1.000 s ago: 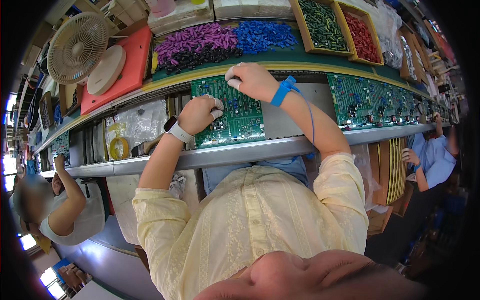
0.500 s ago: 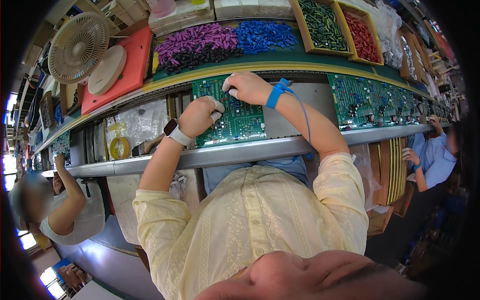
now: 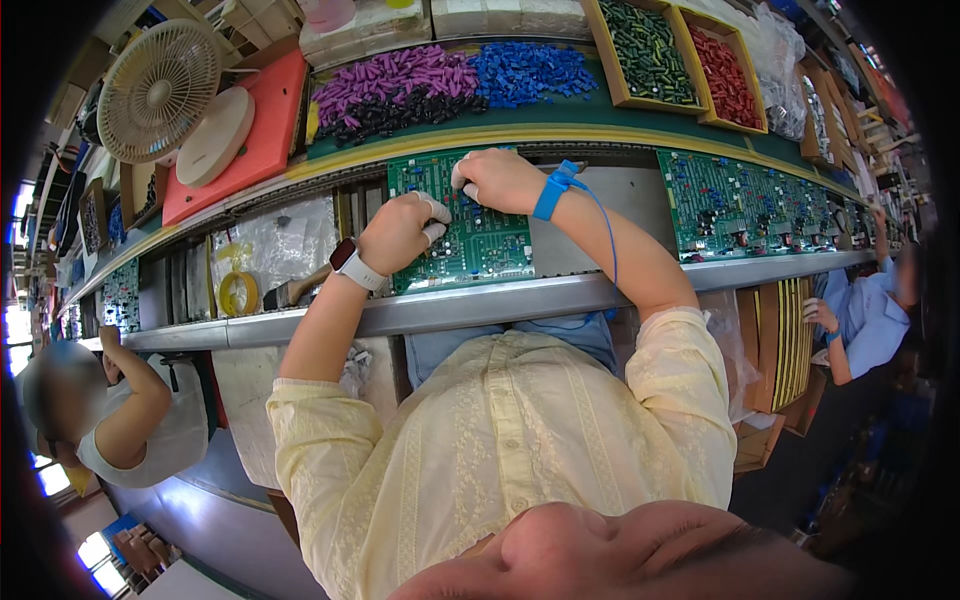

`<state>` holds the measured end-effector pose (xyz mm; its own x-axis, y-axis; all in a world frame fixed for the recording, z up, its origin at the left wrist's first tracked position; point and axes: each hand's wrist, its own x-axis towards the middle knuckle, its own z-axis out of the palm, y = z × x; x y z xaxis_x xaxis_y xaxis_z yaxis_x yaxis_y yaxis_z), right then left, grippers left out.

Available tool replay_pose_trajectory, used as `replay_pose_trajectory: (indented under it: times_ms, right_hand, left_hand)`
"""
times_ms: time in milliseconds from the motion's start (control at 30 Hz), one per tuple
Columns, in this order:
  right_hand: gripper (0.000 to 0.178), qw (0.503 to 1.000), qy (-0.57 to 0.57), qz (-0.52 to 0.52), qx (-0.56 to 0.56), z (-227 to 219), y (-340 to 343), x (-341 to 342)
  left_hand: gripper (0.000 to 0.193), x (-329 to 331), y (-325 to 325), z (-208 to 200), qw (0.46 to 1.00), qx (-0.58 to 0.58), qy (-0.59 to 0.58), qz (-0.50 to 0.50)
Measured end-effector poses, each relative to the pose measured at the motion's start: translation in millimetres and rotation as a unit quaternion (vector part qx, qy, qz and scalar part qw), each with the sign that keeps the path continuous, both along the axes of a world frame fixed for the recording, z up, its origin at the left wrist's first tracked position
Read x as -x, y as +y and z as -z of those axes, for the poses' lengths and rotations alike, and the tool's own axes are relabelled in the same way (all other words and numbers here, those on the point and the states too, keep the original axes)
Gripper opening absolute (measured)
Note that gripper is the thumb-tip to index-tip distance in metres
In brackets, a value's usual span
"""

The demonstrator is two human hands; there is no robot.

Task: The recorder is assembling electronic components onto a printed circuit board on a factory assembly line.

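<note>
A green circuit board (image 3: 480, 255) with many small parts lies in the conveyor track in front of me. My left hand (image 3: 402, 234) is over its left part, white finger cots on bent, closed fingertips close to the board's surface. My right hand (image 3: 497, 180) is at the board's upper middle, fingertips pinched together and pointing down at it. Whatever either hand holds is too small or hidden to make out. A watch with a pale band (image 3: 357, 266) is on my left wrist. A blue wrist strap (image 3: 552, 192) with a cord is on my right.
Purple and black parts (image 3: 395, 85) and blue parts (image 3: 530, 75) are heaped beyond the track. Yellow boxes hold green parts (image 3: 645, 50) and red parts (image 3: 722, 75). More boards (image 3: 740, 205) line the track rightward. Left are a fan (image 3: 160, 90), tape roll (image 3: 238, 295) and brush (image 3: 292, 290). Co-workers sit either side.
My right hand has shifted slightly down and to the right over the board. My left hand has barely moved. The co-worker on the right has lifted one hand.
</note>
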<state>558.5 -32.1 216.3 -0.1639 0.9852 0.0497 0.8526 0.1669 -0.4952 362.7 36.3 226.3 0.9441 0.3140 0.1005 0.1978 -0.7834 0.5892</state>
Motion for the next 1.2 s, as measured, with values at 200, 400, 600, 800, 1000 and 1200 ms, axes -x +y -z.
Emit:
replay_pose_trajectory:
  times_ms: [200, 400, 600, 800, 1000, 1200]
  right_hand:
    - [0.017, 0.999, 0.000, -0.032, 0.011, -0.3, -0.9, -3.3]
    - [0.026, 0.995, 0.063, -0.024, -0.071, -27.6, -10.9, -35.0]
    - [0.032, 0.934, -0.090, 0.324, -0.118, -64.9, -49.7, -235.3]
    - [0.028, 0.799, -0.349, 0.472, 0.128, -0.6, -127.8, -472.2]
    - [0.030, 0.819, -0.314, 0.458, 0.142, 0.7, -116.1, -440.2]
    - [0.023, 0.817, -0.236, 0.518, 0.095, 4.1, -120.3, -441.6]
  left_hand:
    - [0.012, -0.6, -1.3, -0.5, 1.000, 0.014, 0.011, -0.012]
    - [0.013, -0.3, -1.7, -1.3, 1.000, 0.011, 0.019, -0.011]
    - [0.012, -3.9, -1.4, 2.0, 1.000, -0.005, 0.006, -0.004]
    - [0.009, -10.4, -7.3, -5.4, 0.998, -0.061, 0.004, 0.005]
    - [0.020, -3.5, 1.2, -6.7, 0.997, -0.037, 0.060, 0.027]
    - [0.020, -46.0, 96.6, -25.4, 0.984, -0.130, 0.001, -0.125]
